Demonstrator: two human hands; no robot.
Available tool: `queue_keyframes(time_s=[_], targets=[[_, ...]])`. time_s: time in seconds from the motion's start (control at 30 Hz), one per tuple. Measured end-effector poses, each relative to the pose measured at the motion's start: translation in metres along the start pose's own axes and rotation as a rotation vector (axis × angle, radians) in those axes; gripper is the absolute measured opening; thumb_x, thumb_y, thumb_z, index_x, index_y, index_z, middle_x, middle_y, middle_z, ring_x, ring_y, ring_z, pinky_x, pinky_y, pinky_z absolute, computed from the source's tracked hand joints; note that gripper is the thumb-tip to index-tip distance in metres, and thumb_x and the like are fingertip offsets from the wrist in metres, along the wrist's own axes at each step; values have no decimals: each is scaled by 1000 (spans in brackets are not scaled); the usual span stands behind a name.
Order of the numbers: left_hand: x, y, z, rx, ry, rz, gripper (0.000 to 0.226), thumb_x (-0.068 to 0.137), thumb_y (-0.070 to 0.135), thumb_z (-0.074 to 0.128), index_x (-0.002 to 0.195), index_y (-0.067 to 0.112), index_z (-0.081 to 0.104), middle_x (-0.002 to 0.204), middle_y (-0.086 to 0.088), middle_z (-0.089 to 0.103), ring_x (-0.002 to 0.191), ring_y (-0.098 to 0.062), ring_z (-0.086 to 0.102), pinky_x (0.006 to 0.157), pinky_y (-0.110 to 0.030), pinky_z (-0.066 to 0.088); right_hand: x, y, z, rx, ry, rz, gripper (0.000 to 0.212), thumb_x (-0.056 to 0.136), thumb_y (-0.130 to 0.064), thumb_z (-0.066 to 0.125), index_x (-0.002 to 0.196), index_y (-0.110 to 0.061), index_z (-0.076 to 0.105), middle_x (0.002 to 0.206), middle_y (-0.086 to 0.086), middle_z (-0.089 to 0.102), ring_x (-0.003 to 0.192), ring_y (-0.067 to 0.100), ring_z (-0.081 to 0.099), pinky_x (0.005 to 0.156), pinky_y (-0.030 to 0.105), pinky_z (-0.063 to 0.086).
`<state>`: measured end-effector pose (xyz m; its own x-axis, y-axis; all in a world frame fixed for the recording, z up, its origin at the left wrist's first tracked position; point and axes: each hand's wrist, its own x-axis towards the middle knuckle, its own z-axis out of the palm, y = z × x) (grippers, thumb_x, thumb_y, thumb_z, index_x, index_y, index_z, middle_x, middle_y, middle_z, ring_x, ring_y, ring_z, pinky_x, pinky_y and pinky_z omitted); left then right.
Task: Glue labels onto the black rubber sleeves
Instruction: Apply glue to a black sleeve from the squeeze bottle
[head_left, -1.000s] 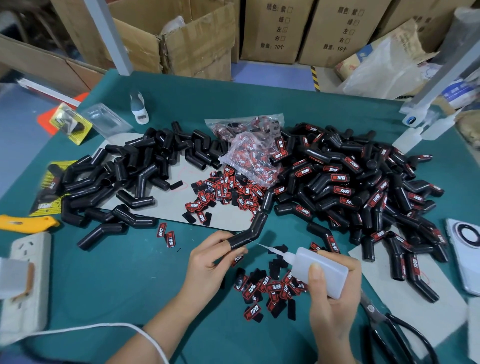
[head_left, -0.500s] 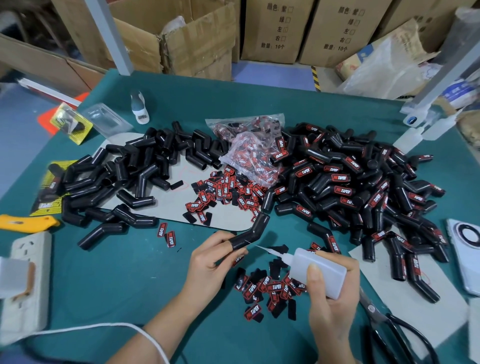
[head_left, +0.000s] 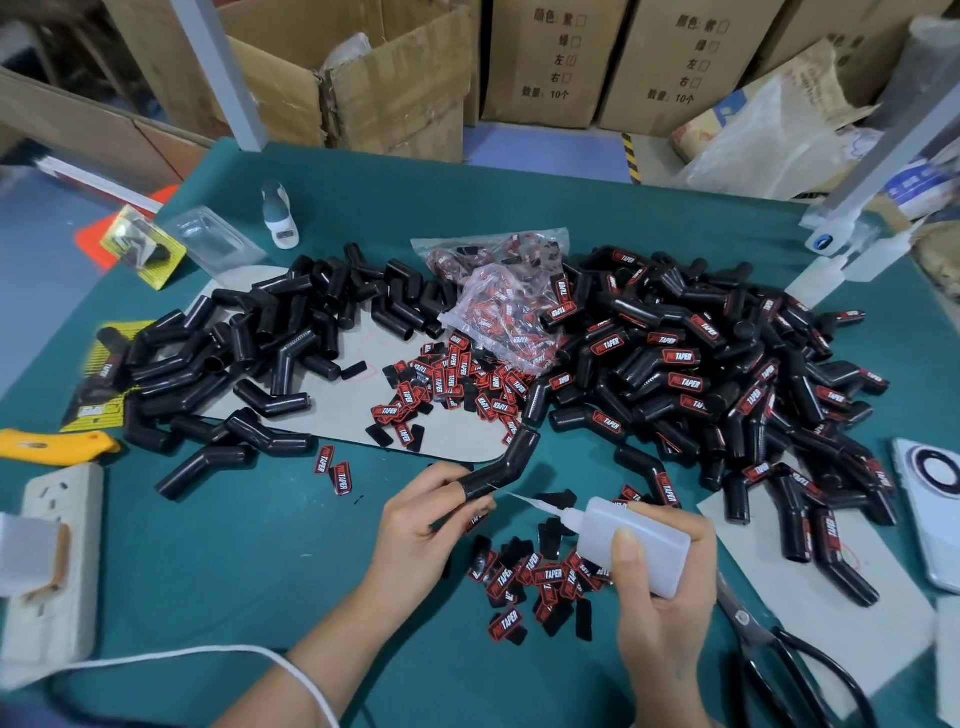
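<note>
A bent black rubber sleeve (head_left: 501, 462) is held just above the green table (head_left: 218, 530), near the middle, with its lower end gripped by the left hand (head_left: 421, 519); the thumb and fingers are curled closely round that end. A white glue bottle (head_left: 636, 540) is gripped in the right hand (head_left: 660, 597), the thumb laid along its side and the fingers wrapped behind. The thin nozzle points left toward the sleeve, its tip just beside the gripped end; whether contact is made cannot be told.

Several risks may be judged from this arrangement. The nozzle tip lies close to the left fingertips, so glue could be laid on skin if the bottle is squeezed too hard or the sleeve turns in the grip. Excess glue could run off the curved rubber onto the loose labels (head_left: 540, 577) scattered directly beneath, sticking them together. A label pressed on afterwards could sit crooked on the bend.

Unlabelled sleeves (head_left: 249, 364) are piled to the far left, labelled sleeves (head_left: 727, 374) to the far right, with a clear bag of labels (head_left: 498, 306) between them. Scissors (head_left: 779, 654) lie near the right edge.
</note>
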<state>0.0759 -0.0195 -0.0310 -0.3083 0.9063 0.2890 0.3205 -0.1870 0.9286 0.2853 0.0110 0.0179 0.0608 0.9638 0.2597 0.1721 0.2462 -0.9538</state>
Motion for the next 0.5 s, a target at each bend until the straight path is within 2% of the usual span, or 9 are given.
queue_keyframes(time_s=[0.13,0.27,0.4,0.5], targets=[[1,0,0,-14,1,4,17,98,19,69,97,9,82,100,8,70,87,-20,71,73,-40,59,0,-2,1,4,-27,-28,25,88,-39,61,110,-52,59,106,-20,63,90,4,64,66,17,54],[1,1,0,-6,-5,14,12,96,12,71,99,10,83,101,9,70,88,-19,71,76,-31,59,0,2,0,4,-6,-8,24,88,-42,62,110,-51,59,106,-17,62,91,10,63,69,24,55],[1,1,0,-19,-4,14,13,96,13,71,99,8,83,101,9,70,88,-19,71,75,-36,59,0,-1,1,7,-31,-24,25,88,-41,62,110,-53,59,105,-19,63,88,6,64,66,17,54],[1,3,1,-17,-1,8,14,96,14,70,98,8,83,100,7,71,87,-20,71,74,-40,59,0,1,-1,0,-2,-10,24,88,-41,62,109,-51,59,105,-18,62,90,10,63,68,30,56]])
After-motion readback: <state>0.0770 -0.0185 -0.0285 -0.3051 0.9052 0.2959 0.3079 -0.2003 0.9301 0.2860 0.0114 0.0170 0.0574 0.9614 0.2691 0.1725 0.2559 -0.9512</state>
